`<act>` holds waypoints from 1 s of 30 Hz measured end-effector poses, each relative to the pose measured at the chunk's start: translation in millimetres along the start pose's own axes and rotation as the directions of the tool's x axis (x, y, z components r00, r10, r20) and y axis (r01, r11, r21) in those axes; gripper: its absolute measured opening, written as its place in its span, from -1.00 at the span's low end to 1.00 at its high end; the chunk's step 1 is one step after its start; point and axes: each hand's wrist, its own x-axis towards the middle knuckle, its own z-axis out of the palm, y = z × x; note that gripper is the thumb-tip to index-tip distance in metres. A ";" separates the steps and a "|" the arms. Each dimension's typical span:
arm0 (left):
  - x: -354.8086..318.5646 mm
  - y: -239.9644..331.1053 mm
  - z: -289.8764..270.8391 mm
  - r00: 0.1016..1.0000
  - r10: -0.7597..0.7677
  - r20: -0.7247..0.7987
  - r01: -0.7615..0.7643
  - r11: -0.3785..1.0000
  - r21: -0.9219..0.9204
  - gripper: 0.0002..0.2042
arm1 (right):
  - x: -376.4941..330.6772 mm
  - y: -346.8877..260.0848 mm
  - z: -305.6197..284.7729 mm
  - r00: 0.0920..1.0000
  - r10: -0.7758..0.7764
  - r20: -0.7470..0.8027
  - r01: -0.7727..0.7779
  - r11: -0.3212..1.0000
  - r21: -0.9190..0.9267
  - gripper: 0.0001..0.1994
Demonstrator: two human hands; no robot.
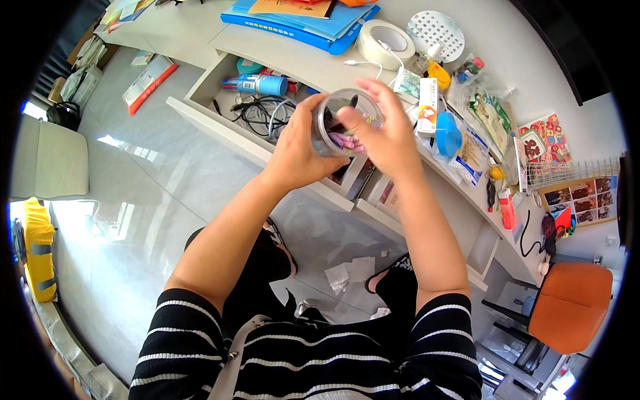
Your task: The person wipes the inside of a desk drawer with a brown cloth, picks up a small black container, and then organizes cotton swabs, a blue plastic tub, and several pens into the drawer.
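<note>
A clear round plastic jar (321, 127) is held up between my two hands, over the front of a pulled-out drawer. Inside it lie pink and purple pieces and something dark, too small to name. My left hand (297, 143) wraps round the jar's left side, thumb underneath. At the other side my right hand (383, 130) grips the rim, with its thumb bent over the mouth. Behind the jar, the open drawer (220, 120) holds a coil of black cable (259, 115), a blue cylinder (270, 85) and a teal roll of tape (249, 66).
On the desk stand blue folders (287, 30), a large tape roll (385, 43), a white box (428, 105) and a blue round object (448, 135). A second drawer (460, 233) juts out at right. Paper scraps (350, 272) lie between my feet; an orange chair (570, 307) stands at right.
</note>
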 end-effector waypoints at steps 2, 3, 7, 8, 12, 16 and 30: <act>2.4 3.0 0.3 0.994 -0.106 0.001 0.106 0.994 -0.040 -0.03 | -3.5 -2.3 -7.0 0.996 0.044 -0.079 -0.031 0.987 0.157 -0.47; 5.1 -0.9 -1.2 0.989 -0.140 -0.039 0.136 0.987 -0.089 -0.03 | -5.4 -6.3 -12.5 0.990 0.073 -0.121 -0.043 0.971 0.234 -0.49; 16.7 -26.5 -16.7 0.943 -0.248 -0.223 0.141 0.903 -0.406 -0.05 | -16.6 -9.2 -44.4 0.964 0.129 -0.233 -0.063 0.960 0.274 -0.71; 20.0 -23.8 -20.8 0.925 -0.273 -0.264 0.165 0.915 -0.369 -0.05 | -18.1 -2.8 -49.9 0.955 0.137 -0.264 -0.055 0.954 0.296 -0.75; 25.5 -26.9 -38.4 0.872 -0.266 -0.411 0.215 0.962 -0.168 -0.06 | -36.7 32.2 -62.9 0.957 0.277 -0.081 -0.281 0.959 -0.032 -0.78; 29.0 -30.6 -42.8 0.845 -0.306 -0.438 0.257 0.952 -0.169 -0.05 | -62.1 29.3 -25.0 0.946 0.099 0.309 0.028 0.923 -0.383 -0.69; 36.3 -37.7 -88.7 0.739 -0.129 -0.662 0.041 0.988 -0.147 -0.16 | -17.3 28.9 8.0 0.753 0.252 0.607 0.247 0.747 -0.617 -0.78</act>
